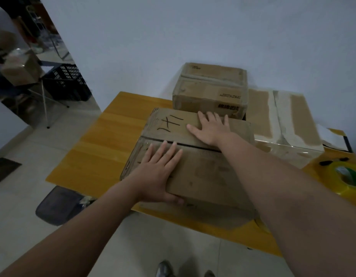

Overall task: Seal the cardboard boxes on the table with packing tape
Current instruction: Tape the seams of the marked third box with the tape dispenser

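Brown cardboard box marked "141" (203,172) sits under both hands on yellow wooden counter (105,140), flaps down, seam untaped. Left hand (157,170) flat on near flap, fingers straight, close together, tips at seam. Right hand (211,128) flat on far flap, fingers spread. Clear-yellow tape roll w/ green core (345,178) well right of right fingers.

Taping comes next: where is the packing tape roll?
Head view: the clear yellowish tape roll with a green core lies far right on the yellow table, beside the large taped cardboard box.
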{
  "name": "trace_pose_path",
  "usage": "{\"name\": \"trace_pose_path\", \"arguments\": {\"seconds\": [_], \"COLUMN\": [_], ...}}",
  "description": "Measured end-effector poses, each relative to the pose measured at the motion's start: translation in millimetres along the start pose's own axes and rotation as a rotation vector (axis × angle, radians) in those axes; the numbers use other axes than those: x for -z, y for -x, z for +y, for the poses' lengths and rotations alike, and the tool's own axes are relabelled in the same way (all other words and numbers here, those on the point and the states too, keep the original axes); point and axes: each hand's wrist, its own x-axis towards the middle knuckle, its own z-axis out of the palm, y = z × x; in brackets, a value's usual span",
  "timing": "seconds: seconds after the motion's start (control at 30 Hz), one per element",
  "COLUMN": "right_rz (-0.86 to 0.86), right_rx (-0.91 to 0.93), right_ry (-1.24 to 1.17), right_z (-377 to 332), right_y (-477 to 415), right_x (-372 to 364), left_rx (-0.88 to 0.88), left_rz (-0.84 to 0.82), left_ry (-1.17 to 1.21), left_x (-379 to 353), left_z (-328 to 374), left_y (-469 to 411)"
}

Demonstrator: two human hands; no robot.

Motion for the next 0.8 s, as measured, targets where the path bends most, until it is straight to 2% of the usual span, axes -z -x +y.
{"name": "trace_pose_path", "arguments": {"seconds": [0.2, 0.33, 0.43, 0.53, 0.67, 0.8], "right_rz": [0.016, 0.137, 0.166, 0.159, 0.144, 0.115], "right_rx": [-0.102, -0.127, -0.135, -0.119, -0.074, -0.202], "right_ry": [0.034, 0.048, 0.048, 0.045, 0.055, 0.1], "right_z": [-16.2, -41.9, -46.4, -46.0, -18.9, 39.1], "right_y": [7.8, 20.7, 23.6, 24.3, 36.9, 63.7], "right_x": [-15.6, -39.6, -46.6, -46.0, -41.8, -30.9], "left_rx": [0.03, 0.014, 0.139, 0.243, 0.349, 0.402], "left_rz": [-0.066, -0.124, -0.077, -0.017, -0.01, -0.006], "left_ry": [-0.012, 0.026, 0.15, 0.144, 0.087, 0.128], "left_x": [1.6, 6.9, 8.0, 6.3, 3.1, 0.6], "left_z": [-2.8, -8.0, -9.6, -14.3, -40.1, -50.1], "left_y": [-9.9, -17.6, -25.1, -32.5, -26.2, -21.1]}}
